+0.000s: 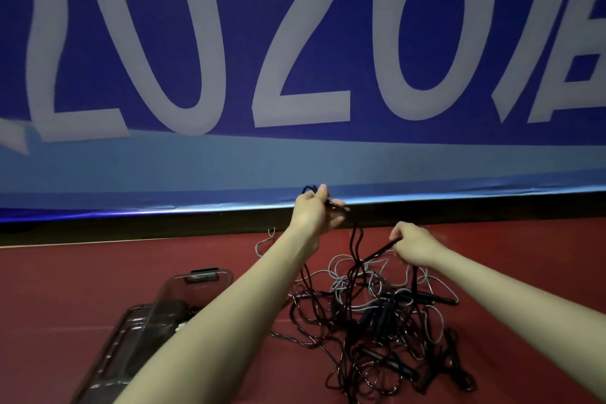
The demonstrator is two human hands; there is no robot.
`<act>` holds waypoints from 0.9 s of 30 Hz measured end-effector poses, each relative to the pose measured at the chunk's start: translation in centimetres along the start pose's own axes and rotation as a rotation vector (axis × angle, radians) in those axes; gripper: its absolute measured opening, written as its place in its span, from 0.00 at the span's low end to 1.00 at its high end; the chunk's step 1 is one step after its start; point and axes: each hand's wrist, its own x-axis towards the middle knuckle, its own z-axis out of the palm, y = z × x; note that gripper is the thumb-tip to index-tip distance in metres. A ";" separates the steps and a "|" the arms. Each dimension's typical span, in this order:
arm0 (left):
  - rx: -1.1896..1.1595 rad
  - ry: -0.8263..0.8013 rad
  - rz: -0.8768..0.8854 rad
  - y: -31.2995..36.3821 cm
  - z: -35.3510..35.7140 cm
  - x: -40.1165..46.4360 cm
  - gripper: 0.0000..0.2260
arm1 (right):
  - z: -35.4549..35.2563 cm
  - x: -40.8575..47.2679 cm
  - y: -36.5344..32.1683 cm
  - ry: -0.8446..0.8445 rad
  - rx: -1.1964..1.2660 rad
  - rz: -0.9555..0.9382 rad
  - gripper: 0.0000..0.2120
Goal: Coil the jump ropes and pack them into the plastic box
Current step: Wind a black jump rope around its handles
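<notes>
Black rope (355,239) | strung between both grips | left hand (313,210), right hand (411,244) clutching it

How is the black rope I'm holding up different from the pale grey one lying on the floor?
The black rope is lifted: the left hand grips it high and the right hand pinches it lower, so it hangs between them. The pale grey rope lies untouched in loose loops on the red floor. The black one is dark, the grey one light. Both run into the same tangled pile.
</notes>
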 end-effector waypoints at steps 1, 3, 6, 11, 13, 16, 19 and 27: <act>0.032 0.001 0.017 0.1 -0.1 0.0 0.10 | -0.1 -0.1 0.0 0.007 -0.043 -0.001 0.08; 0.179 0.006 0.073 0.3 -0.3 0.0 0.12 | -0.2 -0.3 0.0 0.027 -0.131 0.007 0.09; 0.462 -0.014 0.190 1.3 -0.5 -0.5 0.14 | -0.5 -0.3 -0.2 0.044 -0.259 0.057 0.17; 0.802 -0.054 0.317 1.9 -1.0 -0.8 0.14 | -1.6 -0.9 -1.8 0.228 0.063 -0.147 0.27; 0.882 -0.071 0.337 1.9 -1.4 -0.7 0.13 | -2.1 -1.2 -2.6 0.199 0.257 -0.272 0.31; 1.020 -0.123 0.390 1.5 -1.6 -0.4 0.12 | -2.2 -1.5 -3.6 0.084 0.377 -0.384 0.35; 1.096 -0.215 0.438 1.4 -1.6 -0.5 0.12 | -1.6 -1.5 -4.0 0.065 0.305 -0.457 0.28; 1.021 -0.279 0.406 -0.3 -3.4 0.8 0.06 | -2.3 -2.1 -5.5 0.332 0.402 -0.452 0.09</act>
